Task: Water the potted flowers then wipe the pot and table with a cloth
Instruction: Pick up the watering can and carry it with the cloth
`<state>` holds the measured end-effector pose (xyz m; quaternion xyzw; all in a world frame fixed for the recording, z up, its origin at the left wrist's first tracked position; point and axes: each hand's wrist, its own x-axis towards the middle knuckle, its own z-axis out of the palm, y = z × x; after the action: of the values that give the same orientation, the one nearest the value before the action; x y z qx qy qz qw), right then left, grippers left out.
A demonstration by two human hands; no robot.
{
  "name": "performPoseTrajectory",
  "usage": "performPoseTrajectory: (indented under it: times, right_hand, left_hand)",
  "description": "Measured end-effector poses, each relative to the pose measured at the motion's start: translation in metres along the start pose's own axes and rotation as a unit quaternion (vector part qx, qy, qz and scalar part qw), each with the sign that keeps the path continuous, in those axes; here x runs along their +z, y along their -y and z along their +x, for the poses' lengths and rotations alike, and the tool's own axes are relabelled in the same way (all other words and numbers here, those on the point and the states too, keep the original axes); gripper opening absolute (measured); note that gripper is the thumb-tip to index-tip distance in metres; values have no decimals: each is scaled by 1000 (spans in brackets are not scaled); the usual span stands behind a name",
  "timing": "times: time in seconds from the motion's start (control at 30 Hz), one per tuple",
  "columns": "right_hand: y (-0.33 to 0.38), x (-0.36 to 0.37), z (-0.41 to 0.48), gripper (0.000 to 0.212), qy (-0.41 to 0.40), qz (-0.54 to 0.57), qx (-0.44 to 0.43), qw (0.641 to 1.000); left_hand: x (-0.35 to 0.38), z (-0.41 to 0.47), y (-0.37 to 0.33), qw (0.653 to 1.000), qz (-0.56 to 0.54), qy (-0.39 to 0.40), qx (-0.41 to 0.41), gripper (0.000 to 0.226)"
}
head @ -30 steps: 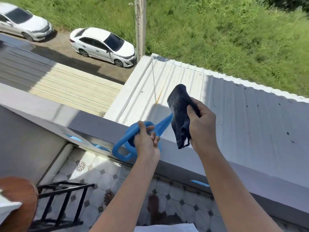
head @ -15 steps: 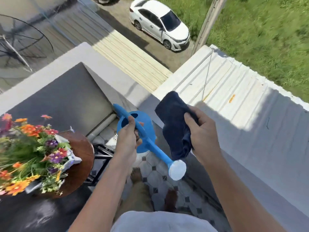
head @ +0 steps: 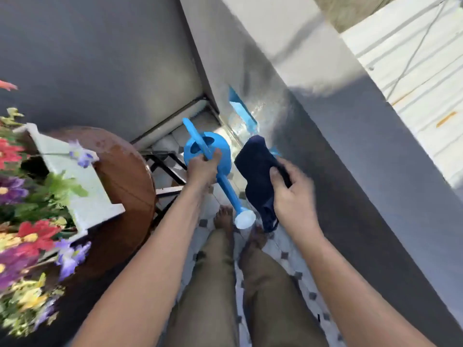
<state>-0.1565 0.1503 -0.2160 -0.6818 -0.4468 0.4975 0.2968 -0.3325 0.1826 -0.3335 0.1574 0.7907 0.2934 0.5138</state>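
My left hand (head: 201, 167) grips the handle of a blue watering can (head: 213, 156), whose spout slants down toward me and ends in a white rose (head: 245, 219). My right hand (head: 292, 190) holds a dark blue cloth (head: 255, 169) that hangs down beside the can. At the left stands a white square pot (head: 82, 196) full of red, purple and yellow flowers (head: 22, 236). The pot rests on a round brown wooden table (head: 125, 186), to the left of both hands.
A grey parapet wall (head: 325, 136) runs along the right, and a dark grey wall (head: 100, 58) closes the far left. Under me are a tiled floor (head: 288, 254), my legs and bare feet. A black metal frame (head: 167, 171) shows under the table.
The view has swung down and left from the roofs and cars to the balcony floor. Both hands have come lower with the can and cloth, and the pot and table are much closer.
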Motion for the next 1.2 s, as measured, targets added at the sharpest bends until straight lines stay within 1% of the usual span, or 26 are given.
performPoseTrajectory:
  times: [0.1,0.13,0.2,0.3,0.37,0.47,0.53,0.57,0.6,0.7,0.83,0.9,0.97,1.0,1.03,1.07,1.1,1.13,1.17,1.2]
  right_hand:
    - [-67,26,40,26,6,-31,29,999]
    - [-86,30,49,25,8,-42,40,998]
    - [-121,42,65,27,28,-64,52,996]
    - [-161,58,89,34,60,-78,52,994]
    - [-189,69,103,37,82,-94,38,991]
    - [-217,80,120,42,100,-99,38,989]
    - [-235,91,134,42,103,-87,48,990]
    - [-243,97,142,37,102,-70,59,991]
    - [-252,104,151,29,100,-50,82,990]
    - [-270,124,177,25,100,-3,154,983]
    - [-278,150,206,21,97,46,167,980]
    - [-277,160,215,16,115,67,169,977]
    - [-272,168,220,16,147,88,169,971]
    - [-267,172,222,17,164,99,171,966]
    - [-260,175,222,18,185,115,176,960]
    - [-255,177,223,17,207,139,187,950]
    - [-249,178,225,18,228,169,205,937]
    - [-244,179,226,18,247,198,226,921]
    - [-240,181,228,19,260,216,247,908]
    - [-238,183,230,21,265,229,266,898]
  left_hand:
    - [31,72,51,998,43,-47,16,32]
    - [42,91,64,997,60,-52,17,33]
    - [58,136,92,995,80,-55,-7,37]
    - [72,202,129,993,91,-67,-41,43]
    - [83,239,152,993,90,-72,-36,41]
    - [94,277,167,994,57,-88,-19,34]
    - [96,302,176,994,53,-98,-10,31]
    - [96,313,180,993,60,-98,-9,31]
    - [95,324,186,993,64,-100,-11,30]
    - [96,358,207,992,55,-108,-20,30]
    - [98,377,222,991,58,-118,-4,34]
    - [96,371,219,990,42,-134,5,35]
    - [91,355,209,988,26,-152,19,31]
    - [85,340,201,990,-21,-139,26,32]
    - [77,326,193,990,-102,-100,22,33]
    - [68,309,184,980,-198,-21,4,32]
    - [59,292,178,952,-290,93,-17,40]
    - [49,281,176,915,-358,184,-32,58]
    - [40,272,175,884,-397,243,-35,75]
    - [34,264,174,869,-411,273,-36,82]
